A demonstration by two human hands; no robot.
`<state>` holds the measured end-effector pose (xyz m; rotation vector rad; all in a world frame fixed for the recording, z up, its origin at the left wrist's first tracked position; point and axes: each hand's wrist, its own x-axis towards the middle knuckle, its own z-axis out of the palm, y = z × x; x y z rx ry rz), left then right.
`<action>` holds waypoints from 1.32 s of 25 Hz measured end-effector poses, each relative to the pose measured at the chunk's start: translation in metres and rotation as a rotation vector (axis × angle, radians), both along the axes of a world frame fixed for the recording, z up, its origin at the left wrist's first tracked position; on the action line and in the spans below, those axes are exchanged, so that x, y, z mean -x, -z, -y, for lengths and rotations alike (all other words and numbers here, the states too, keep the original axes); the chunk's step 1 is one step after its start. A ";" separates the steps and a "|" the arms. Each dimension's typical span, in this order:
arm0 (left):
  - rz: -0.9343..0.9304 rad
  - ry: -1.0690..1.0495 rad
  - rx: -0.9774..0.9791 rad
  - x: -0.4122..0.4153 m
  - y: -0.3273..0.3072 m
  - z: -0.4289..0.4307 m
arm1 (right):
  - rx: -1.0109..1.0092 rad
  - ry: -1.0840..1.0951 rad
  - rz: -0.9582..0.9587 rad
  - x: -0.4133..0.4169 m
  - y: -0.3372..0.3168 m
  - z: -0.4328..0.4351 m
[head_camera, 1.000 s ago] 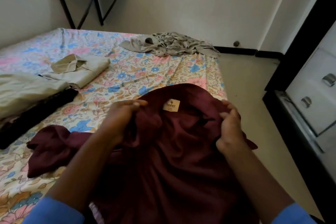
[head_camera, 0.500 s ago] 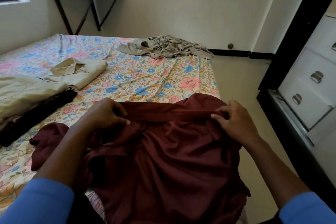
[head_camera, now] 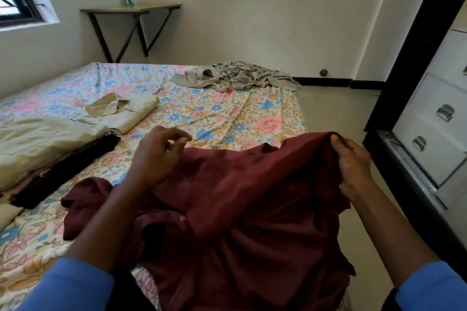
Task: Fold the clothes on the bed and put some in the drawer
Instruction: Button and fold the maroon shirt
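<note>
A maroon shirt (head_camera: 247,199) lies bunched over the near corner of the bed (head_camera: 227,113), one sleeve trailing left. My right hand (head_camera: 353,161) grips the shirt's upper edge and holds it raised above the floral sheet. My left hand (head_camera: 156,156) hovers over the shirt's left part with fingers loosely curled and nothing between them. A folded beige shirt (head_camera: 121,111) rests mid-bed. A crumpled grey garment (head_camera: 240,78) sits at the far edge. White drawers (head_camera: 434,134) with metal handles stand shut at the right.
A stack of folded beige and dark clothes (head_camera: 45,149) lies at the left of the bed. A wall shelf (head_camera: 131,7) with a small green object hangs at the back. Bare floor (head_camera: 333,108) runs between bed and dresser.
My left hand has let go of the maroon shirt's edge and lifted off it. My right hand still holds the edge, now farther right. The view has tilted up.
</note>
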<state>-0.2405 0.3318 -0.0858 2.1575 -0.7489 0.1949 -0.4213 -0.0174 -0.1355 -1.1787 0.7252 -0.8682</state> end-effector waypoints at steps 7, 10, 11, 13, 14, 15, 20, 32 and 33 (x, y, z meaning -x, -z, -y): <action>-0.108 0.377 0.219 0.082 0.032 0.108 | 0.571 -0.455 -0.071 -0.010 -0.019 -0.060; -0.114 0.374 0.307 0.073 0.034 0.116 | 0.671 -0.485 -0.134 -0.005 -0.040 -0.070; -0.154 0.413 0.336 0.071 0.033 0.117 | 0.657 -0.463 -0.137 -0.005 -0.047 -0.073; -0.228 0.491 0.376 0.071 0.028 0.121 | 0.588 -0.399 -0.067 -0.008 -0.060 -0.083; -0.244 0.505 0.390 0.072 0.027 0.123 | 0.569 -0.351 -0.026 -0.012 -0.068 -0.089; -0.243 0.494 0.408 0.073 0.025 0.126 | 0.592 -0.293 -0.008 -0.017 -0.077 -0.092; 0.003 0.375 0.247 0.046 -0.003 0.102 | 0.777 -0.029 -0.150 -0.056 -0.121 -0.051; -0.101 0.177 0.132 -0.010 -0.011 0.042 | 0.908 -0.065 -0.356 -0.139 -0.162 -0.016; -0.094 0.169 0.127 -0.014 -0.011 0.035 | 0.915 -0.053 -0.363 -0.146 -0.165 -0.018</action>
